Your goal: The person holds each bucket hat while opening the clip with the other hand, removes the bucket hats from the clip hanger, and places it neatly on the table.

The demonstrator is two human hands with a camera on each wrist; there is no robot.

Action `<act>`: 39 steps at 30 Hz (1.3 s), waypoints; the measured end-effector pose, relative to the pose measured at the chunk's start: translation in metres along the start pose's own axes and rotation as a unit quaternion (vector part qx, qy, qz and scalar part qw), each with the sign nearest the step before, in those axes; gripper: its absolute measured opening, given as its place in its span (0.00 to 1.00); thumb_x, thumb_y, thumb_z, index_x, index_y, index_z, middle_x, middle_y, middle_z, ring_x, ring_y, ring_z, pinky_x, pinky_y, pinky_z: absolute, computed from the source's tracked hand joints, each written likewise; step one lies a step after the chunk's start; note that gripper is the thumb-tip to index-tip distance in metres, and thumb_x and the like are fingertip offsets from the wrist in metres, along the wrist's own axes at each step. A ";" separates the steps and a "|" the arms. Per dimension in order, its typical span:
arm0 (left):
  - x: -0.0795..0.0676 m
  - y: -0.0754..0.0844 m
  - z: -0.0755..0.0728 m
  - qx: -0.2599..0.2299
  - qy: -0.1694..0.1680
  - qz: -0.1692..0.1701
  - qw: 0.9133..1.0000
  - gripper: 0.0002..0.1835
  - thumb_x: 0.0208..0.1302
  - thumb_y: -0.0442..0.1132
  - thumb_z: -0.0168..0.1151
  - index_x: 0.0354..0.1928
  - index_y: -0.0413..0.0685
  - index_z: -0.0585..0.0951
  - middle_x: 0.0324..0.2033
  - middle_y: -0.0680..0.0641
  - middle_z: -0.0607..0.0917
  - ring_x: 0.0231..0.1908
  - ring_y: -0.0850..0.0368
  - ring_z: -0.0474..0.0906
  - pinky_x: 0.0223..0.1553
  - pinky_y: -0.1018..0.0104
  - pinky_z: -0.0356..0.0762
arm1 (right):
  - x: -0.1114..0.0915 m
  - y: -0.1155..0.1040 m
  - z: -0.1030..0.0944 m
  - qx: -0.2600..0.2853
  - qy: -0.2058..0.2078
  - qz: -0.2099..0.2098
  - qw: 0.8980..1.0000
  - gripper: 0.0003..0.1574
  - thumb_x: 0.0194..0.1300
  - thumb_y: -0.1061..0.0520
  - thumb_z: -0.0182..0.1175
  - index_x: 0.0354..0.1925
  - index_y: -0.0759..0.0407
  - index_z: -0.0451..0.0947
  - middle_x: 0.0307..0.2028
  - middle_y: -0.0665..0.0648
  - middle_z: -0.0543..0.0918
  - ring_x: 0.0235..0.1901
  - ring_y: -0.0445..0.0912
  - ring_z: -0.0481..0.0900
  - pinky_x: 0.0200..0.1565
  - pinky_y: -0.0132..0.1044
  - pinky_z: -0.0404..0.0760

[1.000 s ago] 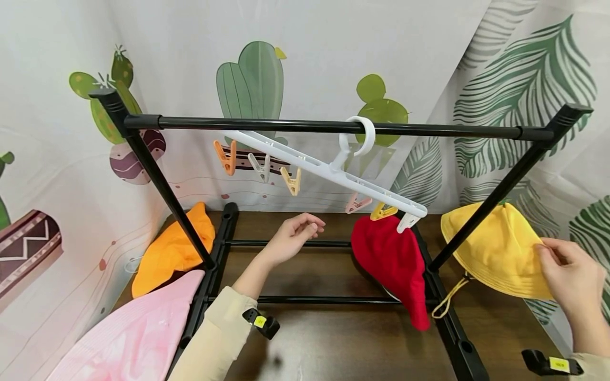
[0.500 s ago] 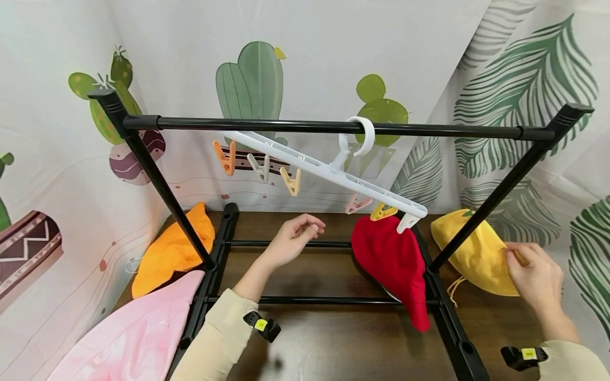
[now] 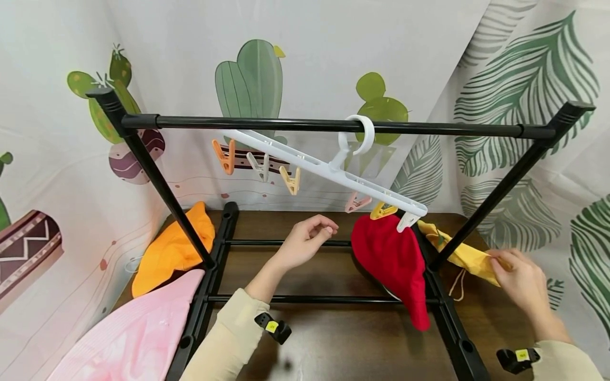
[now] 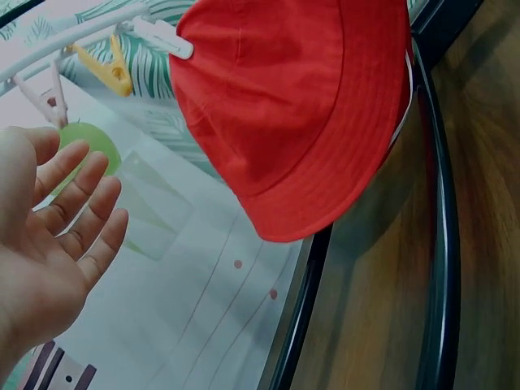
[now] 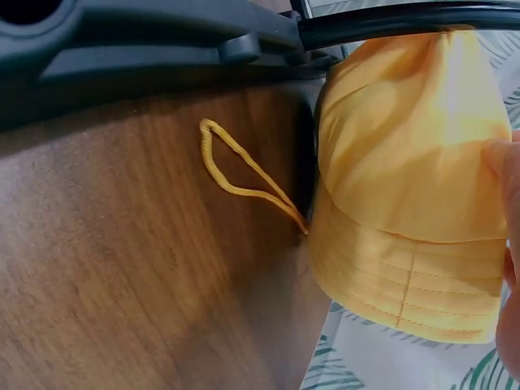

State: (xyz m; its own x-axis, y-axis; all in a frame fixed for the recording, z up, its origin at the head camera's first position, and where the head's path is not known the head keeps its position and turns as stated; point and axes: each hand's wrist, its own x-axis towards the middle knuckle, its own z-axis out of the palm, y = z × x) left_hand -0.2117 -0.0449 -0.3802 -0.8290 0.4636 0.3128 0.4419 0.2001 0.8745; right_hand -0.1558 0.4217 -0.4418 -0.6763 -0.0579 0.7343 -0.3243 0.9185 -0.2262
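Note:
My right hand [image 3: 521, 280] pinches the edge of a yellow bucket hat [image 3: 472, 259], which is seen nearly edge-on behind the rack's right post. In the right wrist view the hat's stitched brim and its loop of yellow cord [image 5: 219, 166] show. My left hand [image 3: 305, 241] is held in the air below the white clip hanger [image 3: 329, 169], fingers loosely bent, holding nothing. A red bucket hat [image 3: 391, 264] is under the hanger's lower right end, where a white clip [image 4: 162, 36] meets its edge. The hanger hooks over the black top bar [image 3: 238, 123] and tilts down rightward.
An orange hat [image 3: 173, 254] and a pink hat [image 3: 128, 328] lie left of the black rack. Several coloured clips, among them an orange clip [image 3: 225, 157], hang from the hanger. Two lower crossbars span the rack above the brown wooden tabletop [image 3: 352, 344]. A patterned curtain stands behind.
My right hand has moved left and slightly down with the yellow hat, which has turned from broad side to nearly edge-on behind the post. My left hand has shifted a little rightward.

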 end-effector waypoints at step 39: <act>0.022 0.026 0.061 0.056 -0.015 0.080 0.995 0.10 0.65 0.36 0.53 0.45 0.43 0.78 0.42 0.47 0.82 0.34 0.65 0.76 0.39 0.77 0.75 | -0.016 0.018 0.023 -0.005 -0.237 0.099 0.966 0.06 0.54 0.65 0.60 0.33 0.60 0.81 0.33 0.65 0.80 0.34 0.63 0.76 0.30 0.55 0.71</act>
State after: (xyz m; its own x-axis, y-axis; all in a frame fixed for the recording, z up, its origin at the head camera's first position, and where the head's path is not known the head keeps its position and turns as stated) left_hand -0.1980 0.0228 -0.3734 -0.7343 0.5234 0.4322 0.6048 0.2154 0.7667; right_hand -0.1663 0.4299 -0.4724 -0.9523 -0.0514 0.3007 -0.1525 0.9339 -0.3234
